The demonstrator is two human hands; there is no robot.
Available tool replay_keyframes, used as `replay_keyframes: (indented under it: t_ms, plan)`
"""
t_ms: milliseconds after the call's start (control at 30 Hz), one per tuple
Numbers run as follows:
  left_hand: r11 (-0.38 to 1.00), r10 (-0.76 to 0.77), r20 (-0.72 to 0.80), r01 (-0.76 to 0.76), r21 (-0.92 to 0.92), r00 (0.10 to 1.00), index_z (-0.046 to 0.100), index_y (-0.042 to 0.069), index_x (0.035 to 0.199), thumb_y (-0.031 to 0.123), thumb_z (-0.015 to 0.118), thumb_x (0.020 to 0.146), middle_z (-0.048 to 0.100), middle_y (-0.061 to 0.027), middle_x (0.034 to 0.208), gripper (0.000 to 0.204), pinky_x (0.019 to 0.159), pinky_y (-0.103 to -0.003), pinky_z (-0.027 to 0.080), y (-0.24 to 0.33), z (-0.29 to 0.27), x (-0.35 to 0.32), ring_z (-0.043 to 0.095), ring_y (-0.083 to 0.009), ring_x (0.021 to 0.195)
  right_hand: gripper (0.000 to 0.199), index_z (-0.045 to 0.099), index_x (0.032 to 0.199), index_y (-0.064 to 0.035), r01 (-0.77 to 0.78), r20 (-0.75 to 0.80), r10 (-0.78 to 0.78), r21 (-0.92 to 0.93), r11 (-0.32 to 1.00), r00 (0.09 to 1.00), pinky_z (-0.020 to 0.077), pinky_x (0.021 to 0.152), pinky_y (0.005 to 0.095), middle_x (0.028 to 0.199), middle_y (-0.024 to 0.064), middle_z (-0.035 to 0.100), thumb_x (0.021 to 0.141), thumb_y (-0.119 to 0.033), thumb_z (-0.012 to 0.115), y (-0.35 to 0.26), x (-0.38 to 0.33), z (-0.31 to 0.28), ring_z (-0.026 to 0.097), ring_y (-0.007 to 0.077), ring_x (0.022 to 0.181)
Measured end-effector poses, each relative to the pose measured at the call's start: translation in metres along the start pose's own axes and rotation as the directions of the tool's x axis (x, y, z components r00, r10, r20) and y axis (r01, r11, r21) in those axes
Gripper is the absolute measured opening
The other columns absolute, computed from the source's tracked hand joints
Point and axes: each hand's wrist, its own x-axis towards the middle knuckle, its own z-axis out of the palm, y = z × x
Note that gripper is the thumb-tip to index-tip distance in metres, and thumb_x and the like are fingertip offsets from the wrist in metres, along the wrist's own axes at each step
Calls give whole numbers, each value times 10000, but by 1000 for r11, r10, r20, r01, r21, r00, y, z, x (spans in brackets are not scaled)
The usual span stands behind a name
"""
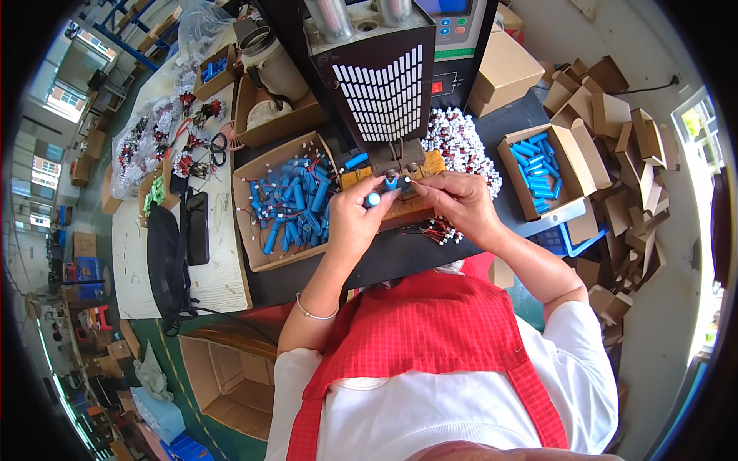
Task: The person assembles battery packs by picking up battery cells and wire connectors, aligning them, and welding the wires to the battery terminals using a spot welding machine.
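Note:
Under the head of a black bench machine, my two hands work close together. My left hand is closed around a blue cylindrical battery cell, its pale end facing up. Fingers pinched, my right hand reaches to the machine's metal tips; something small and white shows at its fingertips, too small to name. Another blue cell lies by the yellowish block beneath the tips. Behind my right hand spreads a heap of white connectors, and more connectors with dark and red leads lie at the front.
On the left, a cardboard box holds many blue cells with wires. A smaller box of blue cells stands right, above a blue crate. Further left are a phone, scissors and a flask. Cardboard boxes pile up far right.

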Motion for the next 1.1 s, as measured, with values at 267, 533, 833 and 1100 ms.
replay_keyframes:
  t_ms: [267,533,833,1100]
  plan:
    - [978,200,-26,-198,66,979,620,-18,904,47,651,763,606,-162,730,159,546,-306,456,2,8,7,611,-280,623,142,663,894,23,-97,39,98,-35,995,994,499,608,275,750,127,656,813,-87,623,-1,7,0,642,171,668]
    - [965,249,-67,-242,100,966,624,-9,847,69,659,758,584,-154,672,123,517,-329,438,0,9,8,592,-285,580,138,665,891,24,-29,3,29,-41,999,1000,494,584,266,721,115,647,819,-83,617,4,9,6,623,145,636]
    - [996,63,-65,-58,74,996,631,-4,992,71,662,759,649,-123,853,246,697,-269,469,-5,-27,5,611,-183,735,146,630,954,21,-55,-165,32,-132,990,986,473,612,225,784,49,625,863,-81,578,21,20,-42,578,89,682]
    - [983,-56,-170,84,161,984,524,39,1111,125,567,846,504,-84,1014,282,750,-270,436,-55,-90,-12,510,-170,869,123,607,786,-61,195,142,-134,-752,629,981,490,649,395,814,95,568,772,-183,620,62,37,-63,594,293,722]
